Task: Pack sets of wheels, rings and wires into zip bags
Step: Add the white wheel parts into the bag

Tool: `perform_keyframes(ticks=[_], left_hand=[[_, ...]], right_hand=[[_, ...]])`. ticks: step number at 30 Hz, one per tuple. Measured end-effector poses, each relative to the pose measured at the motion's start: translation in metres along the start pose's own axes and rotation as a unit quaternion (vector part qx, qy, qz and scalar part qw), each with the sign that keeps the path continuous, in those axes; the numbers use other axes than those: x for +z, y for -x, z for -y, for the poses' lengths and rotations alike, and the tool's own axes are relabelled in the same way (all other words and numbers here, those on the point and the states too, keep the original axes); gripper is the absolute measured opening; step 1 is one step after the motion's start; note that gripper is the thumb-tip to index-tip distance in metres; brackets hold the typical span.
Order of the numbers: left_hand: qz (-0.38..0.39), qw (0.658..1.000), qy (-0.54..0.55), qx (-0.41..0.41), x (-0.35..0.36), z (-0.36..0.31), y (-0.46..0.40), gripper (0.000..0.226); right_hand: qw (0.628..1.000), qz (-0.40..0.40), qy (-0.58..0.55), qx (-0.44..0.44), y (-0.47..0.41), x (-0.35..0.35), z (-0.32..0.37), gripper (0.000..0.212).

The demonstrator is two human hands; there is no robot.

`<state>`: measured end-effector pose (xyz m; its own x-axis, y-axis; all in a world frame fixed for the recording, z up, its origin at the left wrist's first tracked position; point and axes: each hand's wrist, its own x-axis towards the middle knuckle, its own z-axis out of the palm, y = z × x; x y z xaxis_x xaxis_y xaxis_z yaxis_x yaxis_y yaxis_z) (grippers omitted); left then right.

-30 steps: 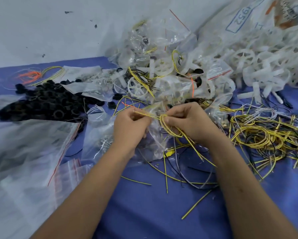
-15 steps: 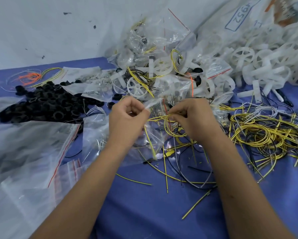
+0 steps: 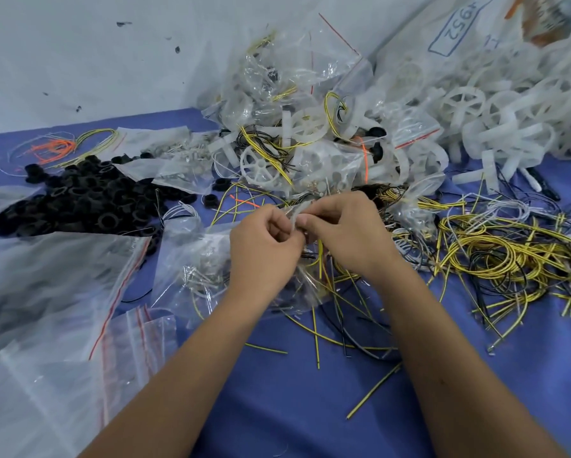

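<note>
My left hand (image 3: 264, 246) and my right hand (image 3: 343, 236) meet at mid-table and both pinch the top edge of a small clear zip bag (image 3: 305, 279). The bag hangs below my fingers with yellow wire inside. Loose yellow and black wires (image 3: 495, 256) lie tangled to the right. A heap of black rings (image 3: 82, 200) sits at the left. White plastic wheels (image 3: 462, 104) pile up at the back right, and one wheel (image 3: 261, 166) lies just beyond my hands.
Filled zip bags (image 3: 297, 94) are stacked against the white wall at the back. Empty zip bags with red seal lines (image 3: 56, 292) cover the left side of the blue table (image 3: 294, 408). Short wire offcuts (image 3: 373, 395) lie near my forearms. Orange wires (image 3: 52, 147) sit far left.
My hands came together at the bag's mouth. The coiled yellow wire that my right hand held has gone down into the bag, and both hands now pinch its top edge.
</note>
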<state>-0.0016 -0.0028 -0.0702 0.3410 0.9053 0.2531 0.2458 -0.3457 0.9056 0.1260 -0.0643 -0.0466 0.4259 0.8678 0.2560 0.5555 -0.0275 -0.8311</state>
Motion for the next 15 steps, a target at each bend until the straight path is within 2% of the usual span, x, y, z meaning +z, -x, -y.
perform_keyframes(ticks=[2, 4, 9, 12, 15], left_hand=[[-0.022, 1.0, 0.004, -0.009, -0.001, 0.002, 0.0, 0.015], [-0.024, 0.999, 0.026, -0.027, -0.002, 0.004, 0.0, 0.011], [-0.029, 0.995, 0.075, -0.055, -0.006, 0.003, -0.004, 0.012], [-0.029, 0.997, 0.067, -0.026, -0.008, -0.003, -0.005, 0.017], [-0.027, 0.998, 0.046, 0.018, -0.005, -0.013, -0.002, 0.021]], right_hand=[[0.994, 0.09, -0.054, -0.001, 0.002, -0.004, 0.002, 0.014], [0.986, 0.147, -0.075, -0.005, 0.004, -0.008, 0.001, 0.019], [0.962, 0.27, 0.03, -0.038, 0.003, -0.016, 0.0, 0.043], [0.966, 0.235, 0.096, -0.054, 0.002, -0.012, -0.002, 0.033], [0.985, 0.151, 0.061, -0.054, 0.003, -0.005, 0.0, 0.041]])
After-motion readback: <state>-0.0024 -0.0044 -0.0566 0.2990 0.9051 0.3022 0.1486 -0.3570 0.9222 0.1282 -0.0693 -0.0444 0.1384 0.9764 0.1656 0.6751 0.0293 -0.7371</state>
